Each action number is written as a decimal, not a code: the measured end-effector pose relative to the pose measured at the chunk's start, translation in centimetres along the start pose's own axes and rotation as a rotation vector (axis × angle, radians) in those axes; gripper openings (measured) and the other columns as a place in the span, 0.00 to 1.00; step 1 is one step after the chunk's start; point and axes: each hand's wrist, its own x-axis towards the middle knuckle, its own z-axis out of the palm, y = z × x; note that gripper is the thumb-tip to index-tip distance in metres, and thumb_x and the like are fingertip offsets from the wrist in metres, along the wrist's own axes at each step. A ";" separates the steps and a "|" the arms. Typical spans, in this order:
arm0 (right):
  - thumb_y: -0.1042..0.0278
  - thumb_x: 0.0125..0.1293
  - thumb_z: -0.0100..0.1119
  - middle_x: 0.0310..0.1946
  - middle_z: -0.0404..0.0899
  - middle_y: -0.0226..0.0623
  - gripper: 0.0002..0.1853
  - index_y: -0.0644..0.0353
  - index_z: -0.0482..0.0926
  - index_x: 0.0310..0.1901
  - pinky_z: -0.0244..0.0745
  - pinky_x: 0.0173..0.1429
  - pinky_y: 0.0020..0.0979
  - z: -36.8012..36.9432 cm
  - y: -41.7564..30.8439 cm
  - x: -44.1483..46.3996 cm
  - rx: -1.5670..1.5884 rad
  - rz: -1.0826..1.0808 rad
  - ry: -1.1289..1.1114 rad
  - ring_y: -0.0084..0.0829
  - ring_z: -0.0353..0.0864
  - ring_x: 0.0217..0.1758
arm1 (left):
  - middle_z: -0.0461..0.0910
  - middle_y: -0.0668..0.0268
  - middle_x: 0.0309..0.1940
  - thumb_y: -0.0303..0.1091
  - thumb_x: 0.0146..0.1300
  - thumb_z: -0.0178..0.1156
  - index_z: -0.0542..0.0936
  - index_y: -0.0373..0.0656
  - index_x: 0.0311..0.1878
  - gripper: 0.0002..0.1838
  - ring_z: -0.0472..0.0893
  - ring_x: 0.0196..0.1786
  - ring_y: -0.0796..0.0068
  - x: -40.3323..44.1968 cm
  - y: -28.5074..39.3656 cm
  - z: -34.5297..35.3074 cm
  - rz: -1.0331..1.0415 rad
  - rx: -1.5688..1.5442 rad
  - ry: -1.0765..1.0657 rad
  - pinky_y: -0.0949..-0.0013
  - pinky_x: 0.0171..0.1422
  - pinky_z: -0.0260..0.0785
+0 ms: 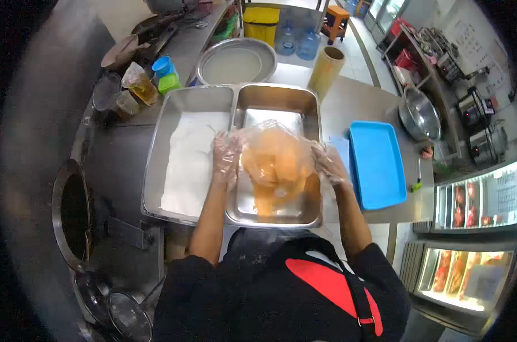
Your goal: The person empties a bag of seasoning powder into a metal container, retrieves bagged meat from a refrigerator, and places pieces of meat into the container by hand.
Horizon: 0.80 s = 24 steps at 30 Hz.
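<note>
Clear plastic gloves cover both my hands. Between them a clear plastic bag (275, 151) with orange, marinated-looking contents sits over the right steel pan (320, 114). My left hand (226, 153) is closed on the bag's left side, above the divide between the two pans. On the other side my right hand (330, 164) grips the bag's right edge, near the pan's rim. Orange matter shows on the pan floor below the bag; whether it is inside or outside the plastic I cannot tell. White powder (187, 162) fills much of the left steel pan (154, 171).
A round basin of cloudy liquid (235, 65) stands behind the pans. To the right are stacked blue trays (377, 165), a cling film roll (327, 71) and a steel bowl (419, 114). A wok (71, 214) is at left; bottles and containers (140, 84) stand back left.
</note>
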 end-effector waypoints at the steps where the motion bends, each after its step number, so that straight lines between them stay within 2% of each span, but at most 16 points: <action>1: 0.49 0.69 0.51 0.28 0.79 0.38 0.23 0.67 0.79 0.38 0.72 0.35 0.34 0.6 2.0 2.1 0.102 0.120 -0.023 0.30 0.76 0.30 | 0.79 0.59 0.44 0.24 0.66 0.53 0.65 0.36 0.66 0.24 0.80 0.41 0.72 -0.1 -0.3 0.7 0.012 0.152 -0.032 0.72 0.47 0.77; 2: 0.46 0.68 0.51 0.25 0.78 0.36 0.26 0.67 0.80 0.36 0.71 0.33 0.34 1.2 3.8 3.6 0.204 0.252 -0.048 0.29 0.75 0.27 | 0.79 0.59 0.44 0.26 0.67 0.53 0.66 0.37 0.65 0.23 0.80 0.39 0.71 -1.2 -0.9 1.0 0.013 0.308 -0.062 0.70 0.45 0.76; 3: 0.54 0.66 0.61 0.26 0.77 0.28 0.17 0.62 0.79 0.36 0.71 0.29 0.26 1.3 5.1 4.2 0.262 0.196 -0.003 0.23 0.74 0.26 | 0.80 0.59 0.43 0.28 0.67 0.54 0.67 0.37 0.65 0.23 0.80 0.38 0.71 -2.8 -1.9 1.1 0.003 0.465 -0.096 0.68 0.44 0.76; 6: 0.54 0.64 0.63 0.28 0.78 0.29 0.17 0.63 0.81 0.39 0.71 0.29 0.27 3.0 7.4 4.8 0.097 0.081 0.113 0.22 0.75 0.27 | 0.81 0.59 0.42 0.33 0.67 0.55 0.70 0.38 0.62 0.22 0.80 0.36 0.68 -4.4 -5.6 0.1 -0.007 0.978 -0.237 0.62 0.41 0.74; 7: 0.55 0.60 0.66 0.27 0.81 0.34 0.19 0.67 0.80 0.38 0.72 0.29 0.29 4.1 7.1 4.6 0.127 0.019 0.082 0.30 0.78 0.26 | 0.82 0.59 0.41 0.34 0.67 0.55 0.71 0.38 0.61 0.21 0.80 0.35 0.66 -3.9 -7.1 -0.7 0.010 1.178 -0.317 0.61 0.40 0.74; 8: 0.55 0.59 0.66 0.27 0.82 0.38 0.19 0.67 0.80 0.37 0.73 0.30 0.30 5.3 6.6 3.6 -0.182 0.026 0.028 0.33 0.79 0.26 | 0.82 0.59 0.41 0.34 0.66 0.55 0.72 0.38 0.60 0.21 0.80 0.36 0.64 -1.9 -10.9 -2.6 0.032 1.424 -0.455 0.60 0.42 0.73; 10: 0.56 0.57 0.67 0.27 0.82 0.44 0.18 0.67 0.80 0.36 0.73 0.31 0.34 6.9 7.3 1.6 -0.620 -0.023 -0.050 0.40 0.81 0.27 | 0.82 0.58 0.41 0.35 0.65 0.56 0.73 0.39 0.58 0.20 0.80 0.38 0.60 -0.5 -14.5 -5.0 0.080 1.488 -0.526 0.58 0.43 0.72; 11: 0.57 0.56 0.67 0.27 0.82 0.47 0.17 0.66 0.80 0.35 0.73 0.32 0.36 7.4 8.3 1.1 -0.750 -0.078 -0.069 0.43 0.81 0.27 | 0.82 0.58 0.41 0.35 0.64 0.56 0.74 0.40 0.57 0.19 0.79 0.40 0.59 -0.6 -15.3 -5.9 0.106 1.310 -0.455 0.58 0.44 0.72; 13: 0.58 0.55 0.67 0.28 0.81 0.52 0.16 0.65 0.80 0.34 0.73 0.32 0.39 8.8 13.8 1.4 -0.651 -0.267 -0.062 0.48 0.81 0.27 | 0.81 0.58 0.42 0.35 0.63 0.56 0.75 0.41 0.56 0.19 0.79 0.42 0.58 -1.1 -15.1 -5.9 0.264 0.962 -0.324 0.57 0.46 0.71; 14: 0.58 0.56 0.67 0.27 0.80 0.52 0.16 0.65 0.80 0.33 0.72 0.32 0.40 8.6 12.8 1.4 -0.550 -0.207 -0.032 0.48 0.80 0.26 | 0.80 0.58 0.42 0.35 0.62 0.56 0.75 0.41 0.57 0.20 0.79 0.42 0.59 -1.8 -14.2 -4.9 0.395 0.790 -0.256 0.57 0.47 0.71; 16: 0.59 0.57 0.66 0.26 0.78 0.52 0.15 0.65 0.79 0.31 0.70 0.32 0.43 7.1 8.1 1.4 -0.348 -0.082 0.031 0.48 0.78 0.26 | 0.79 0.59 0.42 0.35 0.61 0.56 0.74 0.42 0.58 0.22 0.79 0.44 0.61 -2.2 -10.9 -3.4 0.460 0.978 -0.272 0.57 0.48 0.71; 17: 0.60 0.60 0.63 0.25 0.75 0.51 0.16 0.67 0.75 0.30 0.67 0.33 0.44 6.1 7.3 1.6 -0.386 -0.158 0.048 0.49 0.75 0.27 | 0.79 0.59 0.43 0.35 0.60 0.56 0.73 0.41 0.60 0.23 0.78 0.44 0.62 -1.4 -8.6 -2.5 0.386 1.337 -0.357 0.57 0.49 0.71; 20: 0.61 0.62 0.61 0.24 0.72 0.52 0.15 0.67 0.73 0.30 0.65 0.35 0.45 4.9 2.9 0.7 -0.176 -0.237 0.167 0.48 0.71 0.29 | 0.78 0.63 0.42 0.34 0.63 0.55 0.69 0.39 0.63 0.24 0.78 0.44 0.68 -1.5 -6.9 -2.2 0.005 0.785 -0.208 0.62 0.50 0.72; 21: 0.60 0.63 0.62 0.22 0.70 0.46 0.18 0.64 0.71 0.25 0.65 0.31 0.43 5.4 3.1 0.9 -0.166 -0.308 0.238 0.43 0.70 0.23 | 0.79 0.63 0.42 0.34 0.63 0.55 0.70 0.38 0.61 0.23 0.78 0.44 0.69 -2.1 -6.0 -1.6 0.080 0.742 -0.203 0.63 0.50 0.72; 23: 0.61 0.63 0.62 0.22 0.71 0.46 0.17 0.64 0.71 0.25 0.66 0.32 0.42 4.6 2.6 -0.1 0.033 -0.138 0.182 0.42 0.70 0.24 | 0.80 0.63 0.43 0.33 0.64 0.57 0.73 0.38 0.57 0.19 0.78 0.44 0.71 -3.8 -4.0 0.0 0.219 0.653 -0.197 0.66 0.50 0.73; 24: 0.62 0.64 0.61 0.23 0.72 0.45 0.15 0.64 0.72 0.26 0.67 0.32 0.41 4.4 2.4 0.5 -0.069 -0.178 0.194 0.41 0.71 0.25 | 0.80 0.63 0.43 0.32 0.64 0.58 0.75 0.38 0.55 0.17 0.79 0.44 0.71 -3.2 -2.7 1.1 0.312 0.603 -0.190 0.68 0.50 0.74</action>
